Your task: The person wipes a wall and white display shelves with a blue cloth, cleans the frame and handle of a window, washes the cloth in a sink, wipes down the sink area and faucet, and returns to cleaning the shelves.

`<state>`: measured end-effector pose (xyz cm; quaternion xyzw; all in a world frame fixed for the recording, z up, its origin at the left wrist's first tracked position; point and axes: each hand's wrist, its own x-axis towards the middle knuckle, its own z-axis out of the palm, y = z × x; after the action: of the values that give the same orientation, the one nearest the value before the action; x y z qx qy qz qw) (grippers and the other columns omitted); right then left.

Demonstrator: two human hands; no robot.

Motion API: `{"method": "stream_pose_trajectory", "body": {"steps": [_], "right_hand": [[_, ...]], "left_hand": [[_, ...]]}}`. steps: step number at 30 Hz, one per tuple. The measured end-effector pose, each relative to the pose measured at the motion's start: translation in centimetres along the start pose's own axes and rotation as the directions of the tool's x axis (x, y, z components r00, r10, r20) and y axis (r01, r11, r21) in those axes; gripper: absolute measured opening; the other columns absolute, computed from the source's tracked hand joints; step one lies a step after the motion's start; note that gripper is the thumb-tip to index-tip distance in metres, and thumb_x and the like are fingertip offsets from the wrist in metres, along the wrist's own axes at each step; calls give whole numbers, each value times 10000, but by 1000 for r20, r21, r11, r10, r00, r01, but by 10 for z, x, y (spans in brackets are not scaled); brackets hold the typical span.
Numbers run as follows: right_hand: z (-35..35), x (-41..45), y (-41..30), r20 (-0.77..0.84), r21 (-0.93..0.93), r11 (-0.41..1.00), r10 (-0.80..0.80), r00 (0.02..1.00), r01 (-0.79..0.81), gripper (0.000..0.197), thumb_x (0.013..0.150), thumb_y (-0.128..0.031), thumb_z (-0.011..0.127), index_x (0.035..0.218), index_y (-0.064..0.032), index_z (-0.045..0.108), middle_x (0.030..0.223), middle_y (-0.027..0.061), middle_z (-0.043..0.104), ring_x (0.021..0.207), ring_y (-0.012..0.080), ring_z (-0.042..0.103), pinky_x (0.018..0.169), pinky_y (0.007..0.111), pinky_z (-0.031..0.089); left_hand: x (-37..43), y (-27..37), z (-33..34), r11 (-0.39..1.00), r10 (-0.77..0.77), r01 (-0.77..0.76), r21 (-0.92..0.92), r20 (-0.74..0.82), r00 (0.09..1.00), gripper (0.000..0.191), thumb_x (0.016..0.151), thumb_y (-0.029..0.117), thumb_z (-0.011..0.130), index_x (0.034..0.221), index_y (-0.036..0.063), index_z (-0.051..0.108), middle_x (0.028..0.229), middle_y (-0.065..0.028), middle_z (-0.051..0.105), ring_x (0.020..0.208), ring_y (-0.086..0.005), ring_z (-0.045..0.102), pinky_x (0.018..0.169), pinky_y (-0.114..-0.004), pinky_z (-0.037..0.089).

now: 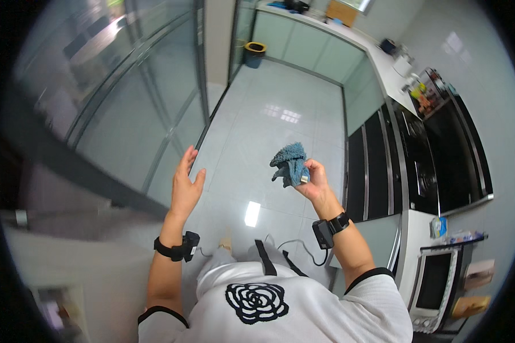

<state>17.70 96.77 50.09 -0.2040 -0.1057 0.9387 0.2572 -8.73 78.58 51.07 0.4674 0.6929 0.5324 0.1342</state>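
Note:
My right hand [315, 182] grips a crumpled blue-grey cloth [292, 162] with a small white tag, held up above the tiled floor. Part of the cloth hangs loose to the left of my fingers. My left hand [186, 184] is raised with nothing in it, thumb apart from the fingers. It is nearest to the glass sliding door [167, 115] on the left. Each wrist wears a strapped black device with a cable.
Glossy grey tiles [257, 128] stretch ahead to pale green cabinets [309, 43]. A bin with a yellow rim [254, 53] stands at the far left corner. Along the right run a black cooktop [416, 150], a white counter [420, 231] and a toaster oven [433, 283].

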Motion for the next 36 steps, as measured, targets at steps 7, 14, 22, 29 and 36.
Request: {"method": "stream_pose_trajectory", "body": {"steps": [7,14,22,29,36], "right_hand": [[-7,36,-18,-10,87,990,-109,994,109,361,678,-73,480,1016,56,483,1002,200,559,890,320,559,835,451,456],[-39,89,-60,-89,47,980,-190,978,195,359,682,-59,475,1019,64,470,989,179,550,884,306,556,851,429,456],[4,248,-204,3,-73,963,-261,965,261,404,692,-51,457,1091,9,483,1021,164,545,901,293,551,833,423,454],[10,397,-332,84,-78,959,-265,961,271,449,711,-53,465,1160,-40,465,1030,128,540,888,254,547,813,390,463],[46,494,-497,-27,-135,950,-288,957,282,439,717,-62,470,1154,-28,463,1065,131,552,942,270,554,853,416,448]], "left_hand": [[90,-28,56,983,37,8,-185,239,970,567,821,50,569,1340,57,342,1262,-141,488,1165,-242,478,959,-354,379],[161,-50,98,990,42,6,-142,336,941,577,815,50,579,1340,57,340,1261,-134,489,1159,-232,482,945,-347,391],[355,-86,174,978,-23,95,-184,358,933,548,818,44,573,1322,26,357,1249,-143,496,1126,-227,510,907,-318,422],[519,-117,268,856,-71,299,-422,477,876,591,820,53,585,1345,25,314,1216,-138,501,1073,-201,530,869,-286,440],[701,-91,392,678,-64,572,-461,738,672,728,883,270,560,1418,91,100,1377,-151,318,1207,-237,418,952,-393,393]]}}
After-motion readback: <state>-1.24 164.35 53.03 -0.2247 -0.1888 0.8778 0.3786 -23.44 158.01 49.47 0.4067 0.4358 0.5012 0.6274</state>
